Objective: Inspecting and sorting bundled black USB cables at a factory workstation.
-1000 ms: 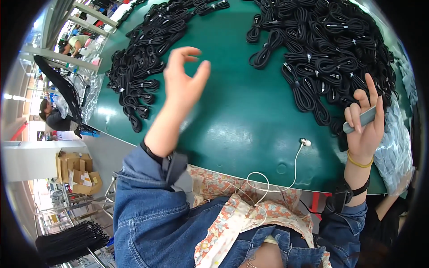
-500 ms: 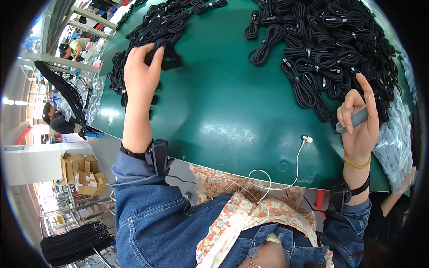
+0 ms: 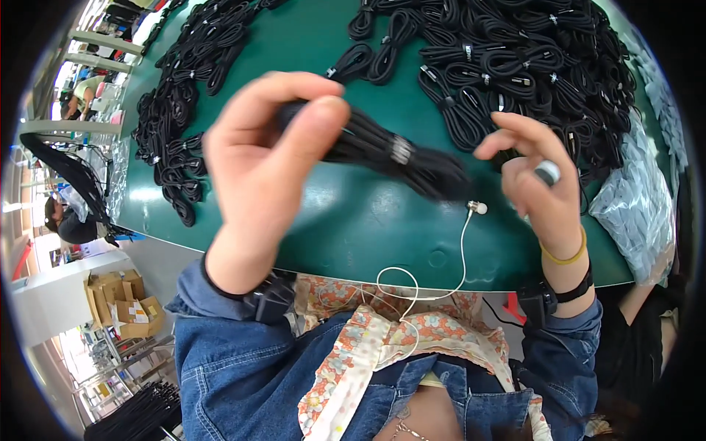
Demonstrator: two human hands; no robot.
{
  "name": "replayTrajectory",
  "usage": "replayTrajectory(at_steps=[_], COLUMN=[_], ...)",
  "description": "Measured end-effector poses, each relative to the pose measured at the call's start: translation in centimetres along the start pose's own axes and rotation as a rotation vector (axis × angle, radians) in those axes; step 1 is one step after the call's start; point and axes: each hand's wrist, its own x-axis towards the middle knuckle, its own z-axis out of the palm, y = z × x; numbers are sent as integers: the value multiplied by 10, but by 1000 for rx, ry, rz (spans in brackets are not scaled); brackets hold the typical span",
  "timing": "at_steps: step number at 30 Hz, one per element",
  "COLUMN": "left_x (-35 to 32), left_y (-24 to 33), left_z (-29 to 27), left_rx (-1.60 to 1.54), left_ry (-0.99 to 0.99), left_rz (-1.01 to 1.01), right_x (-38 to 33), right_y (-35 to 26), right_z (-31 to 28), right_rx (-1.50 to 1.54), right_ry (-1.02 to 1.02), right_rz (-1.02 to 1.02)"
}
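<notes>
My left hand (image 3: 254, 173) is closed on a coiled black cable (image 3: 397, 151), with a pale band round its middle. The cable is lifted over the green table and slants down to the right, slightly blurred. My right hand (image 3: 555, 198) stands opposite, its fingers curled round a small grey rod-like object (image 3: 547, 173) whose rounded end shows; the rest is hidden by the fingers. A gap separates the index finger and thumb side from the cable's far end. White earphones (image 3: 478, 208) lie on the table below that end.
Black coiled cables are heaped at the far right (image 3: 515, 59) and more lie at the left (image 3: 176, 110) of the green table (image 3: 360, 220). A clear bag of grey pieces (image 3: 636, 228) rests at the right edge. Cardboard boxes (image 3: 136, 312) stand beyond the left side.
My left hand has brought the black cable from the far left toward the middle, nearer to me. My right hand has turned, its index finger bending inward. The view has shifted to the right.
</notes>
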Motion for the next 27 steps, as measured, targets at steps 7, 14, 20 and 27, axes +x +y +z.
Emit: replayTrajectory(at_steps=[7, 14, 20, 27], left_x=[-20, -27, -30, -24], left_y=[-30, -19, -28, -32], left_z=[39, 41, 34, 27], left_rx=[-752, -918, -613, -315], left_ry=[-29, -210, -261, -386], left_rz=[-314, -348, -104, 230], right_x=[1, -11, -12, -13], right_y=[2, -2, 3, 4], right_z=[-5, -6, -6, -4], right_rx=[158, -123, -5, -31], right_ry=[-130, 33, 38, 62], right_rz=[-373, -224, -149, -189])
